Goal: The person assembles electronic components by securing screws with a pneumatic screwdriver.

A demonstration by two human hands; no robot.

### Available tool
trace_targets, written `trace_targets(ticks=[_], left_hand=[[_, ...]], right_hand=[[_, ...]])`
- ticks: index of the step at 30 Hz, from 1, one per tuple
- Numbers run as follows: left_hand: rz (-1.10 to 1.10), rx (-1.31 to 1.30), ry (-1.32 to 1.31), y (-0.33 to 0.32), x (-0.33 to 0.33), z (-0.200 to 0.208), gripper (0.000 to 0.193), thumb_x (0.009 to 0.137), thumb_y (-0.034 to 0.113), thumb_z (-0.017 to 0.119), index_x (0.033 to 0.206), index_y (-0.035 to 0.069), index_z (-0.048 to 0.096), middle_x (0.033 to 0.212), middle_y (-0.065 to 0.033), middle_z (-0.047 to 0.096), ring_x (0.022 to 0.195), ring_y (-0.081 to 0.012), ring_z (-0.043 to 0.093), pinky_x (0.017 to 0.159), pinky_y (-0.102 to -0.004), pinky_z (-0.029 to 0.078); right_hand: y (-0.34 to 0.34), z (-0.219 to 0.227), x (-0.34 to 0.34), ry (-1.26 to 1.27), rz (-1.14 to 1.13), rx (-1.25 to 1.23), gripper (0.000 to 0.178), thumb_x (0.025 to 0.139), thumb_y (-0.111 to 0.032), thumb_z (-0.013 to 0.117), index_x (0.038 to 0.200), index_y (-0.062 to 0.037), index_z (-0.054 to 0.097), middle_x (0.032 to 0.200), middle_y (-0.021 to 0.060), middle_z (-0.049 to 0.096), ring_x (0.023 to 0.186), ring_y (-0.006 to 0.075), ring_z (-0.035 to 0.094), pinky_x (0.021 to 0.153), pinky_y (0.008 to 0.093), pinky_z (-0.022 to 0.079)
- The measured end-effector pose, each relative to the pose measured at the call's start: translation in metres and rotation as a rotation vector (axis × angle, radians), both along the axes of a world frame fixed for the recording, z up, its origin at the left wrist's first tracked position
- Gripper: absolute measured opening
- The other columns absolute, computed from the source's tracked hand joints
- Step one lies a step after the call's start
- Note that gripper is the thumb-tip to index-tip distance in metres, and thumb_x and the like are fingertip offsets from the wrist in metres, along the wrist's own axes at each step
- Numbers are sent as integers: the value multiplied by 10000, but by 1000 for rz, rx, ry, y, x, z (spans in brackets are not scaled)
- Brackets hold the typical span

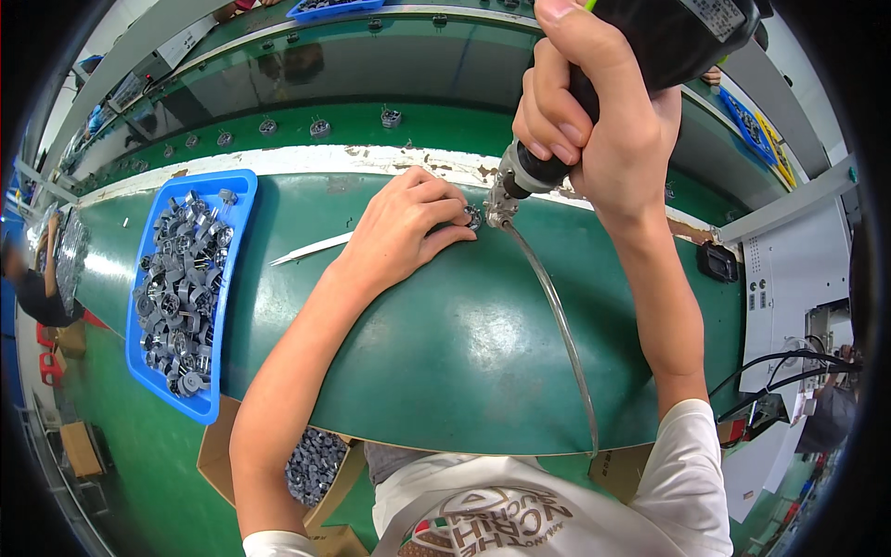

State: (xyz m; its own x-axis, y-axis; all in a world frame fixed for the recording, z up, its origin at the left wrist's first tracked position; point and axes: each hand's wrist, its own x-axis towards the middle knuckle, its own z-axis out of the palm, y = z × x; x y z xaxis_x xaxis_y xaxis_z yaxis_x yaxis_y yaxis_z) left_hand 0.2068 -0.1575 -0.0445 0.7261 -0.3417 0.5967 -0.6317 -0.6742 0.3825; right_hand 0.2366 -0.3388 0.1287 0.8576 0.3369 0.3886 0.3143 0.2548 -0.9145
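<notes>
My right hand [613,125] is wrapped around a black power screwdriver [664,51], held tilted above the green bench. Its metal nose [502,190] points down, and a clear tube [557,311] runs from it to the bench's near edge. Under the nose, the fingers of my left hand [401,223] pinch a small round grey part [473,217] against the bench top; they partly hide it. A white pointed tool like tweezers [311,250] lies beside my left wrist, with one end hidden behind it.
A blue tray [133,343] full of grey parts stands at the left. Beyond the bench runs a green conveyor [357,123] carrying spaced parts. A cardboard box [219,450] of parts sits below the near edge. White equipment [794,278] with black cables stands at right.
</notes>
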Motion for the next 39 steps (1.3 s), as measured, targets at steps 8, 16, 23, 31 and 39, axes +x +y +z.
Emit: trace_targets(ticks=[8, 16, 23, 31, 39], left_hand=[[28, 43, 10, -4, -2, 3, 238, 717, 190, 880, 803, 46, 711, 872, -29, 620, 838, -247, 547, 741, -387, 505], [29, 40, -7, -7, -1, 1, 260, 695, 207, 893, 786, 45, 712, 841, -29, 604, 811, -245, 537, 721, -387, 499], [25, 25, -11, -6, -2, -1, 263, 693, 210, 894, 778, 40, 712, 829, -31, 604, 803, -243, 535, 712, -387, 498], [28, 26, 13, -8, -1, 0, 233, 729, 239, 871, 786, 61, 731, 804, -42, 583, 813, -241, 538, 741, -385, 494], [90, 8, 1, -10, -9, 2, 213, 730, 214, 864, 799, 62, 732, 824, -47, 625, 840, -266, 583, 766, -400, 509]], right_hand=[[11, -21, 10, -56, 20, 65, 175, 998, -163, 632, 914, -38, 545, 504, -9, 426, 367, 79, 361, 381, 259, 313], [6, -12, 6, -33, -1, 7, 172, 999, -159, 633, 908, -42, 544, 504, -14, 425, 366, 76, 361, 377, 257, 306], [12, -20, 7, -35, 17, 53, 182, 997, -161, 639, 892, -48, 542, 504, -19, 426, 363, 75, 363, 374, 258, 303], [15, -27, 14, -57, 55, 92, 215, 1007, -164, 639, 848, -61, 537, 508, -24, 427, 368, 66, 370, 379, 251, 311], [20, -34, 19, -82, 119, 129, 183, 971, -160, 689, 871, -58, 574, 533, -38, 435, 409, 59, 388, 415, 264, 315]])
